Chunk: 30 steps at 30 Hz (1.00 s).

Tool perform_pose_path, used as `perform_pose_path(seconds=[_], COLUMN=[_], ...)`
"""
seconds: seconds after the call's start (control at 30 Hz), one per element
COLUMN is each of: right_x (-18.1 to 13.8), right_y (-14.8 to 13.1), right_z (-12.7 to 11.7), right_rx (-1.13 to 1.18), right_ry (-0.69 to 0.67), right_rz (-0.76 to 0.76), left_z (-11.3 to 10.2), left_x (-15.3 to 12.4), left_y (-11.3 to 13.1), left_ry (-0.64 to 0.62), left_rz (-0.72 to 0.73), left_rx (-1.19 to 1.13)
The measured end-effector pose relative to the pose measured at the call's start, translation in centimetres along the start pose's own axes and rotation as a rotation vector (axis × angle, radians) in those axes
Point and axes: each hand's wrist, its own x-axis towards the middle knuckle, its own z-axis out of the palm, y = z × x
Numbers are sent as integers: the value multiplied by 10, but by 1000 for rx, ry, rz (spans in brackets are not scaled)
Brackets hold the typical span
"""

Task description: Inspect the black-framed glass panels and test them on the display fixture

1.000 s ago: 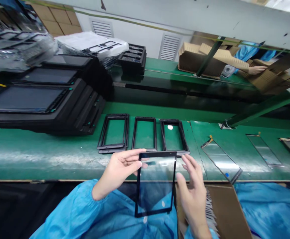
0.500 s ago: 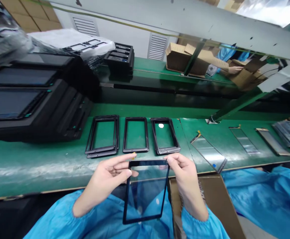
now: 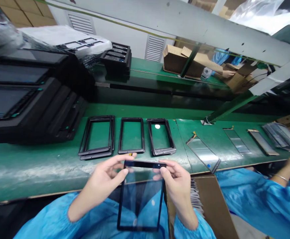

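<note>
I hold a clear glass panel with a black border (image 3: 140, 199) upright over my lap, in front of the green conveyor belt (image 3: 47, 166). My left hand (image 3: 105, 177) pinches its top left corner, thumb and fingers closed on the edge. At the top right corner my right hand (image 3: 176, 181) grips the same panel. Just beyond my hands, black rectangular frames (image 3: 131, 136) lie in three small stacks on the belt.
Stacked black trays (image 3: 30, 103) with screens stand at the left. Glass strips (image 3: 203, 154) lie on the belt to the right. A cardboard box (image 3: 209, 205) with parts sits by my right knee. Another person's hand and blue sleeve (image 3: 271, 196) are at the right.
The panel has dropped lower and nearer to me. My right hand went from open beside the panel to gripping its top right corner. The view swung right, showing a co-worker's hand.
</note>
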Motion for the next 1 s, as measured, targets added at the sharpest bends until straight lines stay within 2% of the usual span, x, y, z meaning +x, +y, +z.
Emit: perform_pose_path(seconds=[0.1, 0.17, 0.23, 0.3, 0.37, 0.43, 0.5, 0.57, 0.77, 1.0], right_x=[-4, -4, -3, -1, 2, 4, 5, 6, 3, -2], right_y=[-2, -4, -6, -8, -5, 2, 12, 20, 12, 7], right_z=[6, 10, 9, -1, -18, -35, -46, -48, -28, -28], right_rx=[-73, -109, -60, 30, 74, 81, 106, 138, 107, 71], right_ry=[-53, -115, -175, -216, -235, -192, -99, 7, 174, 143], right_rz=[-18, -30, 13, 120, 236, 308, 337, 327, 202, 81], left_z=[0, 1, 1, -1, -4, -7, -7, -5, 7, 5], left_x=[6, 12, 17, 19, 16, 12, 6, 1, -9, -11], left_y=[23, 37, 44, 42, 32, 17, 3, -7, -9, -7], left_ry=[-104, -254, -427, -488, -387, -181, -7, 100, 219, 255], left_rz=[255, 344, 326, 204, 39, -95, -154, -170, -203, -220], left_rx=[380, 493, 451, 300, 81, -130, -269, -334, -404, -384])
